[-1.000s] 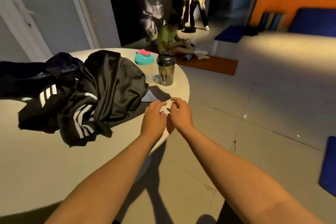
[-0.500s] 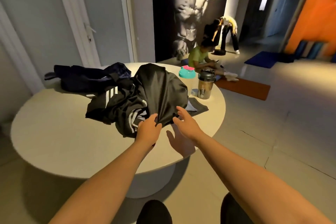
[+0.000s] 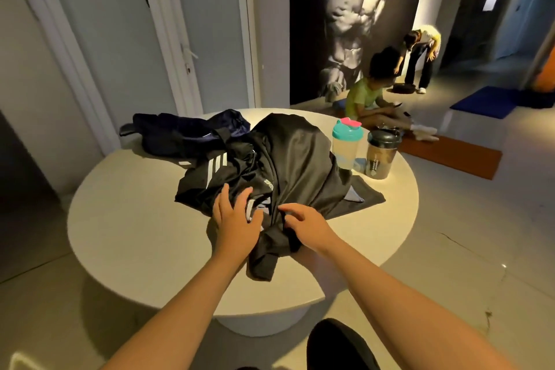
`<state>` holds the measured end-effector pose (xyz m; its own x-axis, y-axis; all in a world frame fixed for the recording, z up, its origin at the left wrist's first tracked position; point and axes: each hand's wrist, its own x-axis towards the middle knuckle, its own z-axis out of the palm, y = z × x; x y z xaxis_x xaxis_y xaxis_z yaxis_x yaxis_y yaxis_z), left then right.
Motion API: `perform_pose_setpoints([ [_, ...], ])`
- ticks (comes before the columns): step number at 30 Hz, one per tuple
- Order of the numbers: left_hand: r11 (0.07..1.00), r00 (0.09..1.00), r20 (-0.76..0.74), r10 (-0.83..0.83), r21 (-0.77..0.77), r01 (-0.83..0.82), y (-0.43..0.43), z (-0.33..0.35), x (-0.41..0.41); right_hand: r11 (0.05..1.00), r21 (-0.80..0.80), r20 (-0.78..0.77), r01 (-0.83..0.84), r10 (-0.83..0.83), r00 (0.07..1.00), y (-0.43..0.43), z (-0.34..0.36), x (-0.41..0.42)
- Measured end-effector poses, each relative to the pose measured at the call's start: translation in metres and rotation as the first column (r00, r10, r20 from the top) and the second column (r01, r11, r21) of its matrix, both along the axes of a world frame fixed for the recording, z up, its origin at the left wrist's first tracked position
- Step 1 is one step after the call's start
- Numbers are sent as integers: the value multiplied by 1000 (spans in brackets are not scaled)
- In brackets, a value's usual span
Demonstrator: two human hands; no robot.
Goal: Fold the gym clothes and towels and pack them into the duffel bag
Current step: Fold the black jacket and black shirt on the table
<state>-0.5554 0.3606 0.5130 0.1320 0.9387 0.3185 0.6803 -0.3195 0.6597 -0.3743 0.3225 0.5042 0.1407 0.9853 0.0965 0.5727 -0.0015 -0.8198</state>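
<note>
Clothes (image 3: pixel 295 159) are pressed under spread fingers (image 3: pixel 244 198) of the left hand (image 3: pixel 235 227) and pinched just beside them by the right hand (image 3: pixel 309 225).

On the counter (image 3: pixel 135 234), clothes pile (image 3: pixel 294 165) lies central; apparently a bag (image 3: pixel 180 135) behind-left; shaker bottle (image 3: pixel 345 144) and second bottle (image 3: pixel 380 156) stand right, adjacent.

head cam | faces forward-down | near round table (image 3: pixel 135 234) | single view
</note>
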Motion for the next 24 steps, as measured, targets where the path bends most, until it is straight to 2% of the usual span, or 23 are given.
perform_pose_setpoints([
  [2, 992, 998, -60, -6, -129, -2, 18, -5, -2, 982, 162, 20, 98, -103, 995, 4, 3, 6],
  [3, 980, 999, -14, -40, -197, 37, 27, -7, 1, 962, 207, 9, 179, -184, 983, 9, 6, 13],
  [5, 948, 990, 107, -89, -295, 117, 40, -13, 11, 963, 159, -36, 220, -217, 976, 21, 11, 26],
  [7, 928, 984, 133, -115, -339, 155, 49, -16, 28, 989, 94, -78, 111, -104, 992, 35, 18, 29],
  [10, 918, 983, 144, -117, -362, 162, 66, -10, 53, 995, 104, -149, 6, 10, 989, 58, 28, 26],
  [14, 914, 973, 208, -99, -368, 172, 96, -1, 72, 989, 136, -154, -55, 76, 985, 98, 28, 25],
  [18, 927, 975, 194, -110, -333, 171, 132, 3, 78, 993, 61, -146, -97, 105, 984, 130, 28, 35],
  [22, 930, 957, 290, -8, -350, 113, 165, 10, 74, 994, -37, -161, -98, 91, 983, 165, 22, 40],
  [24, 956, 945, 326, 14, -282, 83, 164, 2, 69, 995, -62, -191, -72, 59, 980, 173, 19, 38],
])
